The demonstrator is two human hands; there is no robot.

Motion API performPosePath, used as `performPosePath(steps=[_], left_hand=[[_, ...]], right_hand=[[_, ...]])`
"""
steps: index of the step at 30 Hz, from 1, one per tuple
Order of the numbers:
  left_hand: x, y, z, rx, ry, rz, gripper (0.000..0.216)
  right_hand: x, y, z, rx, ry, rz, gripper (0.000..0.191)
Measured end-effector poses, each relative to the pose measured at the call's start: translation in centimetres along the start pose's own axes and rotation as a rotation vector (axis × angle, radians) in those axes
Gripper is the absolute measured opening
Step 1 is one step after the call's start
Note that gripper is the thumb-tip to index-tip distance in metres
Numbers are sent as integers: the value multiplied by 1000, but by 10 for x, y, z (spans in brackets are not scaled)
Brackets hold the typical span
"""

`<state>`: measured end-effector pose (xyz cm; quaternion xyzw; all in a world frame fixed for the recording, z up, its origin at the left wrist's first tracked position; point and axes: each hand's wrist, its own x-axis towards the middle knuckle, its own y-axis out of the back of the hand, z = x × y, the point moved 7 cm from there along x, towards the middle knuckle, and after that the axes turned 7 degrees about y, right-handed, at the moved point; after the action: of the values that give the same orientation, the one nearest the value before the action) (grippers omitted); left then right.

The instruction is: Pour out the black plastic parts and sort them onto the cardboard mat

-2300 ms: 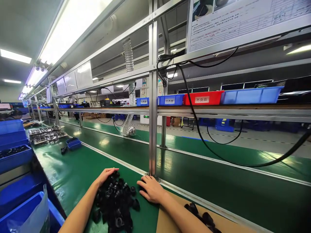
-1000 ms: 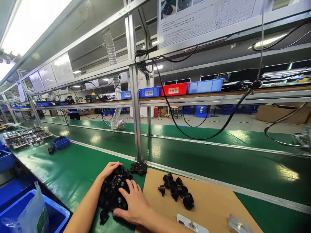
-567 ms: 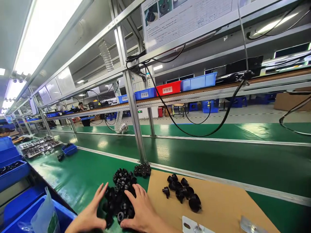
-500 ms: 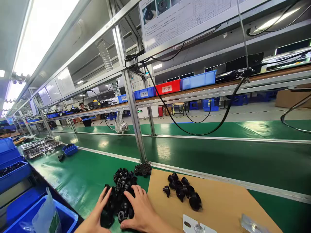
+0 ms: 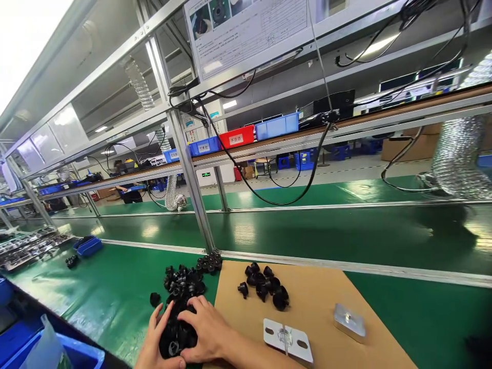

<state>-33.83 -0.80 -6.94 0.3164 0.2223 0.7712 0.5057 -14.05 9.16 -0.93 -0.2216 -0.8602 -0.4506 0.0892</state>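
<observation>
Both hands cup a heap of small black plastic caps (image 5: 177, 335) at the near edge of the green surface (image 5: 111, 292). The left hand (image 5: 154, 342) curls around the heap's left side and the right hand (image 5: 203, 330) lies over its top and right side, fingers spread and bent onto the caps, gathering rather than pinching.

The caps look light, stiff and smooth, likely to roll and scatter. They seem best scooped from both sides, or taken one at a time by the rim.

More loose caps (image 5: 180, 279) trail toward the far edge, with a tight cluster (image 5: 208, 263) by the metal post (image 5: 192, 189). A cardboard sheet (image 5: 319, 307) lies just beside, carrying another group of caps (image 5: 265, 287), a white plate (image 5: 288, 341) and a metal block (image 5: 349, 322). A blue bin (image 5: 77, 356) sits at the near left corner.
</observation>
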Motion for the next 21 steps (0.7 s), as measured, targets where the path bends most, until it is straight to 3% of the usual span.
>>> performPosePath(steps=[5, 10, 15, 21], left_hand=[[-4, -26, 12, 99, 28, -81, 113], [11, -43, 48, 215, 37, -1, 118], [49, -43, 73, 408, -46, 141, 113], [63, -37, 67, 525, -35, 199, 108]], right_hand=[[-5, 9, -1, -127, -126, 16, 67], [-11, 24, 15, -257, -333, 31, 64], [-10, 42, 27, -292, -458, -8, 79], [-24, 69, 9, -273, -600, -77, 95]])
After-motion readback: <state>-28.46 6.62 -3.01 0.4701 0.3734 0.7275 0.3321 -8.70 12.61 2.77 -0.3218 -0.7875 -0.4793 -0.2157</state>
